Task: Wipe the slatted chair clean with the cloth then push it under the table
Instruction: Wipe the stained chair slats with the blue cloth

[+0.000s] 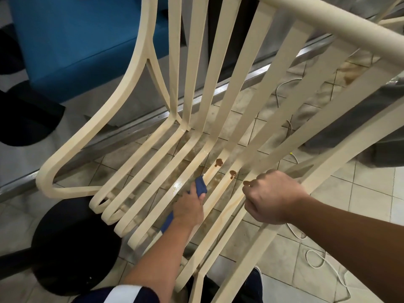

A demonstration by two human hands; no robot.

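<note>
A cream slatted chair (153, 149) fills the view, its seat slats running from lower left up into the backrest. Brown liquid spots (219, 162) and streaks lie on the middle seat slats. My left hand (190, 208) grips a dark blue cloth (200, 186) and presses it on a slat just left of the spots. My right hand (273, 197) has its fingers curled round a slat on the right side of the seat, beside another brown spot (246, 183).
A blue upholstered block (72, 40) stands at the upper left. Black round bases (72, 243) sit on the floor at left. A metal rail (135, 127) crosses behind the chair. White cables (323, 261) lie on the stained tile floor at right.
</note>
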